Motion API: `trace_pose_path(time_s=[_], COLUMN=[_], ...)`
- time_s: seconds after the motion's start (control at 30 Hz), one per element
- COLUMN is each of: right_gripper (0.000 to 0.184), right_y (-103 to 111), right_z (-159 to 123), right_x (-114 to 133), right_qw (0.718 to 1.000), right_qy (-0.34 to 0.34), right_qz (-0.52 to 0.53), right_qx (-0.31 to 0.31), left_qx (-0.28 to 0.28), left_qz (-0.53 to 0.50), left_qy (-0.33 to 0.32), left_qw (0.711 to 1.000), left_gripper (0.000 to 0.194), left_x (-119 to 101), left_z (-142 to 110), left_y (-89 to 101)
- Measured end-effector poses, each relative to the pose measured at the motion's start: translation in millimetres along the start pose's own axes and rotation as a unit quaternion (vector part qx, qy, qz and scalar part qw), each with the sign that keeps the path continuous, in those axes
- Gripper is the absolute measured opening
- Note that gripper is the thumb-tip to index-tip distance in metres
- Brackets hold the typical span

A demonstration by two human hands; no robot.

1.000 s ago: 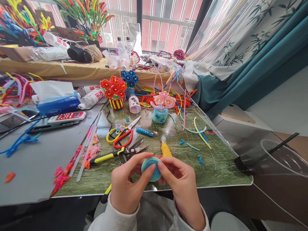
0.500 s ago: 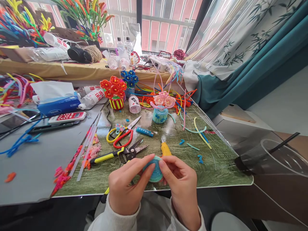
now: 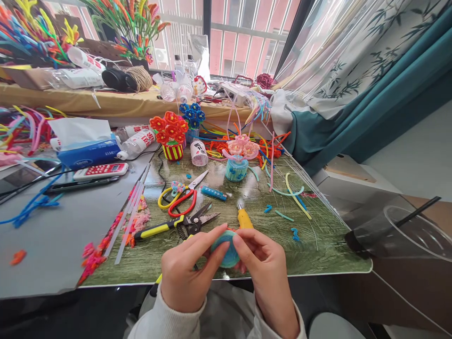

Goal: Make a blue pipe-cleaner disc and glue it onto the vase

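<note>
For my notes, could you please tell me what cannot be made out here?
In the head view:
Far side of the round blue fuzzy disc: turned away from the camera.
Lower end of the yellow metal-tipped tool: behind the right hand.
Right end of the clear plastic cup: cut off by the picture's edge.

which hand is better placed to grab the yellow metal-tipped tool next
Probably the right hand: it lies closest to the yellow tool; the left hand is farther off. Both pinch the blue disc.
</note>
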State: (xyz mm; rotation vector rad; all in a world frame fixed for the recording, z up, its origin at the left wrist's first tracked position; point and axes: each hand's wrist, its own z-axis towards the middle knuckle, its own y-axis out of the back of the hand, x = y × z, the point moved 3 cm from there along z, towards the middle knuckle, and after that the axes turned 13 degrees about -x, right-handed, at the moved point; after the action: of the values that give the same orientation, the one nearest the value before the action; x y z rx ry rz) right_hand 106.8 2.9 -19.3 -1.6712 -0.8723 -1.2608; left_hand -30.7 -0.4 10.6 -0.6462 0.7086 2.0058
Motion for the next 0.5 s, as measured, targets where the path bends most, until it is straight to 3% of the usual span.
trace_pose_path(time_s=[0.5], right_gripper=[0.018], right_y=[6.0], right_z=[2.4], right_x=[-4.1], right_qw=[1.000], right_qy=[0.000], right_qz=[0.028], right_qx=[-0.001], left_qx=[-0.005], left_qz=[-0.016], left_qy=[0.025], left_qw=[1.000], left_gripper=[0.021], left_x=[0.6], left_z=[-4.1], left_y=[-2.9])
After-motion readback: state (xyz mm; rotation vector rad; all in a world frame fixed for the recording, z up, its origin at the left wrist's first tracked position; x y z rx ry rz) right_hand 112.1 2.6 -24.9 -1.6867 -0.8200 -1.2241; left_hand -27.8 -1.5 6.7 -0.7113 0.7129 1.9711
